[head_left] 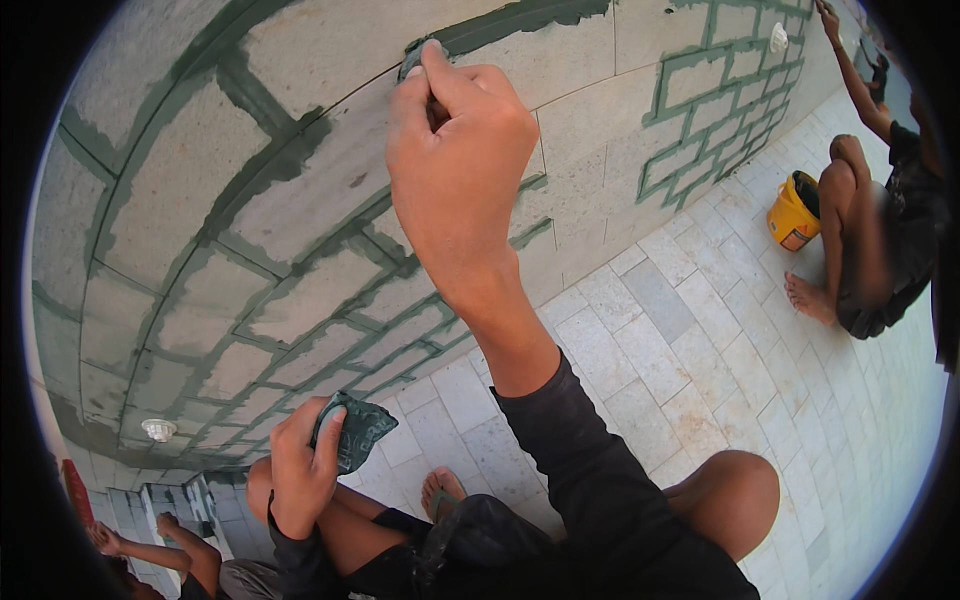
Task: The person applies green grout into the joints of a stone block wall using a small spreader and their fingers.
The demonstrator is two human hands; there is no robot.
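My right hand [460, 170] is raised to the stone-tiled wall [575, 115]. It is closed, with thumb and fingers pinching a small dark spreader-like piece [408, 62] against a tile joint. Much of that piece hides behind the fingers. Wet dark green grout [525, 22] runs along the joint just right of the fingertips. Lower down, near my knee, my left hand [300, 470] grips a flat, grout-smeared dark green piece [362, 432] with a pointed corner; its exact kind is unclear. Green grout bands outline many tiles on the left part of the wall.
Pale paving [640, 370] meets the wall's base. At right, a person [890, 230] sits beside a yellow bucket [793, 212], one arm raised to the wall. Another person's arms [165, 550] show at lower left. White round fittings [158, 430] stick out from the wall.
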